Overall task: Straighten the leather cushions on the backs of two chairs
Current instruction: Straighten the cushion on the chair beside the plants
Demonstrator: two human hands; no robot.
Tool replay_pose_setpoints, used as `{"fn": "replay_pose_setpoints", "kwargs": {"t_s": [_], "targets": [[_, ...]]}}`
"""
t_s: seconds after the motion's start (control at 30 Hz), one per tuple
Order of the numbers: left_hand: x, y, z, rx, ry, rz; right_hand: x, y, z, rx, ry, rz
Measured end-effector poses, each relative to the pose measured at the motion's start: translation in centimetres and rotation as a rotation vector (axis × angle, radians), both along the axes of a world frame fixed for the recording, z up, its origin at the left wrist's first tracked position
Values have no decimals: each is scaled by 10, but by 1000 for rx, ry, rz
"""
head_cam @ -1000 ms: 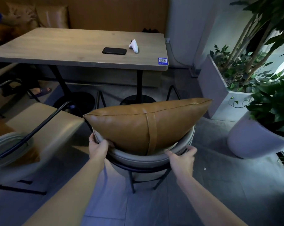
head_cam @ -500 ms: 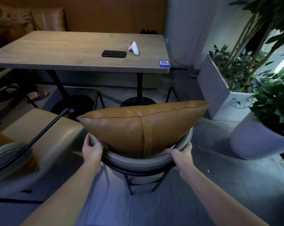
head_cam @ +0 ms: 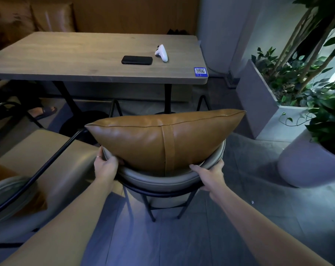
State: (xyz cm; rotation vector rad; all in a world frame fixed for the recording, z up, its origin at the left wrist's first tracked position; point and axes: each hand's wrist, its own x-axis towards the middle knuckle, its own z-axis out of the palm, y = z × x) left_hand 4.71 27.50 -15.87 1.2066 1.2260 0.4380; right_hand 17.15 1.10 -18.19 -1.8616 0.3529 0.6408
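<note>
A tan leather cushion [head_cam: 155, 139] with a vertical strap leans on the curved grey back of a chair [head_cam: 162, 181] right in front of me, its right corner higher than the left. My left hand [head_cam: 105, 166] grips the left end of the chair back, thumb near the cushion's lower left edge. My right hand [head_cam: 210, 174] grips the right side of the chair back, below the cushion. A second chair [head_cam: 39, 156] stands at the left, with a tan cushion [head_cam: 37, 202] partly seen low down behind its black frame.
A wooden table [head_cam: 86, 60] beyond the chair holds a black phone [head_cam: 136, 60] and a white controller [head_cam: 161, 52]. Planters with green plants [head_cam: 301, 87] and a round white pot [head_cam: 305, 166] stand at the right. A person's sandalled foot [head_cam: 43, 112] shows under the table.
The chair and cushion have shifted slightly toward the table. Both hands stay on the chair back, and my right hand has slid a little lower around its rim.
</note>
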Motion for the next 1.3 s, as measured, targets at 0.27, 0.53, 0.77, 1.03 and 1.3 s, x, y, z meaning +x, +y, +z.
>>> {"fn": "replay_pose_setpoints", "kwargs": {"t_s": [0.27, 0.53, 0.77, 1.03, 1.3], "targets": [[21, 30, -7, 9, -37, -31, 22, 30, 3, 36, -2, -16], [25, 25, -10, -53, 4, -5, 35, 37, -5, 130, 54, -81], [37, 18, -9, -46, 32, -51, 41, 41, -6, 175, 81, -94], [57, 40, -5, -11, 39, -104, 52, 56, -4, 214, 95, -106], [82, 61, -10, 13, 11, -138, 70, 69, -5, 229, 85, -111]]}}
